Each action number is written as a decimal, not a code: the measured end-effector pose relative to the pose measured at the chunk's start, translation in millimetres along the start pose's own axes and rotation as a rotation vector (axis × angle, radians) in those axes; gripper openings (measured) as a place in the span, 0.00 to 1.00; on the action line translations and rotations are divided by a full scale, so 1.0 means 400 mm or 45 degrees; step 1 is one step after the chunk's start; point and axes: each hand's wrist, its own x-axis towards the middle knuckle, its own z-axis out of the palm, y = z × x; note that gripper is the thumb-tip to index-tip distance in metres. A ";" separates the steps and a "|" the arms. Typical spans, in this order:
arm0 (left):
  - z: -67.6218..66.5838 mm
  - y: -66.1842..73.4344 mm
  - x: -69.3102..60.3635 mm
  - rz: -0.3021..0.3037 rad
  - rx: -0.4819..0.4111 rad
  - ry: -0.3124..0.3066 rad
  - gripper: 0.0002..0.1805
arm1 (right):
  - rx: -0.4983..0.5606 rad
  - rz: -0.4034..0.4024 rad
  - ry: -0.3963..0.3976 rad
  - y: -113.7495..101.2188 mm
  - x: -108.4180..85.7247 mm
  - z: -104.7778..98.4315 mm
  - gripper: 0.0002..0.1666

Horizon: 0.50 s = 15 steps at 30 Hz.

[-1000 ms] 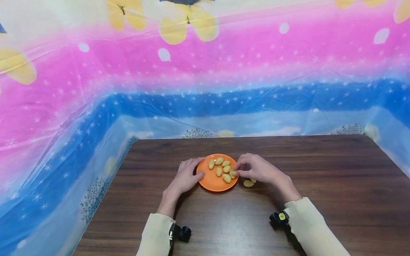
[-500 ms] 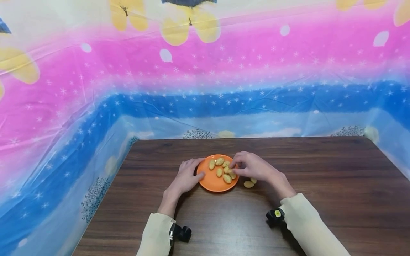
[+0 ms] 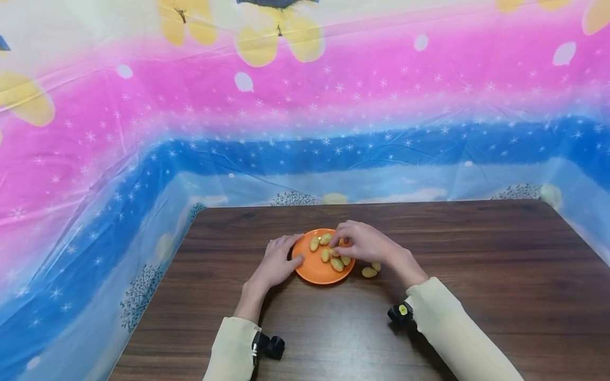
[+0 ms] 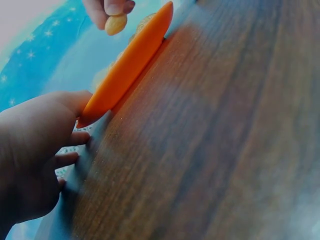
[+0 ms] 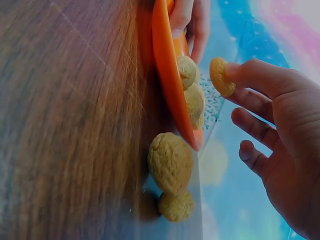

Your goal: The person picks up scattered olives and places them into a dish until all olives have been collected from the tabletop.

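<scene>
A shallow orange plate (image 3: 316,272) lies on the table, bearing several wrinkled, yellow-tan oval nuts (image 3: 337,264). At its left rim, my left hand (image 3: 278,262) holds the plate, thumb over the edge and fingers spread round the outside. Above the plate's right half, my right hand (image 3: 366,243) pinches one nut (image 5: 220,76) between thumb and fingertips; the left wrist view shows this nut (image 4: 116,24) raised clear of the plate. The right hand partly hides the plate's far right side. Two more nuts (image 5: 170,162) lie on the table, right of the plate.
The dark wood-grain table (image 3: 476,275) reaches back to a printed pink and blue cloth (image 3: 305,116), which hangs behind it and along the left side. Black wrist cameras (image 3: 270,347) sit at both sleeve cuffs.
My right hand has moved left and slightly away over the plate, from its right edge toward the nuts in the middle. The left hand and plate have stayed in place.
</scene>
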 end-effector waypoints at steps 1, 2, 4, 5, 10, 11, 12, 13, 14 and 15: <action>0.000 0.000 0.000 0.001 0.000 0.003 0.31 | 0.000 -0.003 -0.002 -0.002 0.004 0.000 0.08; 0.000 0.000 0.000 0.001 0.001 0.004 0.31 | -0.004 -0.003 -0.005 -0.004 0.007 0.001 0.08; 0.000 0.000 -0.001 0.002 0.004 0.009 0.31 | -0.009 -0.011 -0.008 -0.007 0.015 0.002 0.08; 0.000 0.000 -0.001 0.002 0.004 0.012 0.31 | -0.008 -0.015 -0.009 -0.009 0.019 0.002 0.08; 0.001 0.000 -0.002 0.002 0.002 0.009 0.31 | -0.018 -0.018 -0.018 -0.019 0.040 0.007 0.09; 0.001 0.000 -0.001 0.003 -0.001 0.009 0.31 | -0.015 -0.013 -0.020 -0.021 0.044 0.008 0.09; 0.000 0.000 -0.001 0.002 0.000 0.006 0.31 | -0.015 -0.013 -0.022 -0.023 0.049 0.009 0.09; 0.000 -0.001 0.000 0.007 -0.001 0.008 0.31 | -0.013 -0.015 -0.025 -0.024 0.054 0.010 0.09; 0.000 -0.001 0.000 0.007 -0.002 0.008 0.31 | -0.008 -0.019 -0.028 -0.026 0.060 0.011 0.08; -0.001 0.000 0.001 0.008 -0.002 0.007 0.31 | -0.010 -0.021 -0.033 -0.027 0.066 0.013 0.08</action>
